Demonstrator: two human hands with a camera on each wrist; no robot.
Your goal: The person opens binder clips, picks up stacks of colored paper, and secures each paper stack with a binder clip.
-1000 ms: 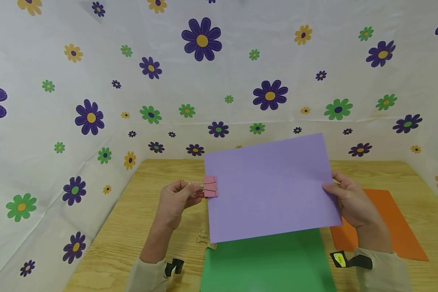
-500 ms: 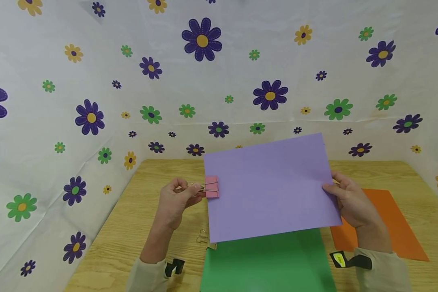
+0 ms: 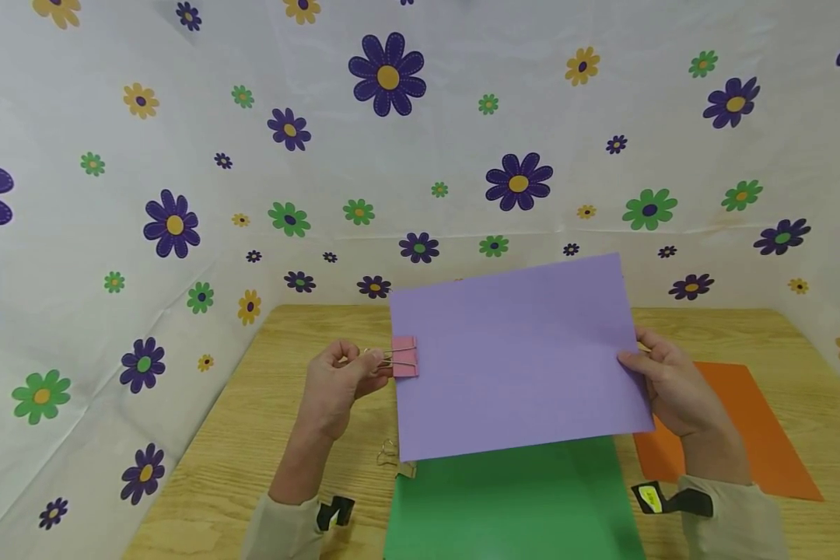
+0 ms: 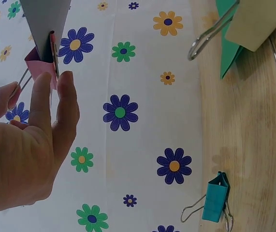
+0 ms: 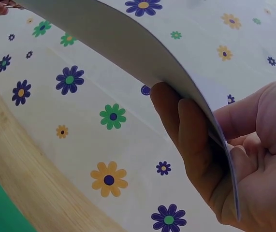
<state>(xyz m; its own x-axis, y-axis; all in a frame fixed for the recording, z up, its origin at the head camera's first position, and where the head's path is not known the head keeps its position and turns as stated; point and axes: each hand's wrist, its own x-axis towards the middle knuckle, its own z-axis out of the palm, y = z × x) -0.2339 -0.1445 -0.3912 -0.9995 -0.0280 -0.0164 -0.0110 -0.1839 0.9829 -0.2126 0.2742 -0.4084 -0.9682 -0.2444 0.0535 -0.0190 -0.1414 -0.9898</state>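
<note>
Both hands hold up a purple sheet of paper (image 3: pixel 518 358), raised over the table and slightly tilted. On its left edge sits a pink binder clip (image 3: pixel 405 356); my left hand (image 3: pixel 339 385) pinches the clip's wire handles between thumb and fingers. In the left wrist view the pink clip (image 4: pixel 40 67) straddles the paper's edge. The sheet's right edge is gripped by my right hand (image 3: pixel 679 389), thumb on the front and fingers behind. In the right wrist view the paper (image 5: pixel 128 48) bows between that thumb and fingers.
A green sheet (image 3: pixel 518 505) lies below the purple one, with a cream binder clip (image 3: pixel 407 469) on its edge. To the right, an orange sheet (image 3: pixel 749 428) lies on the wooden table (image 3: pixel 252 435). A teal binder clip (image 4: pixel 215 200) lies on the table.
The pink clip slid slightly right onto the purple sheet, then stayed near there. The sheet and both hands have barely moved.
</note>
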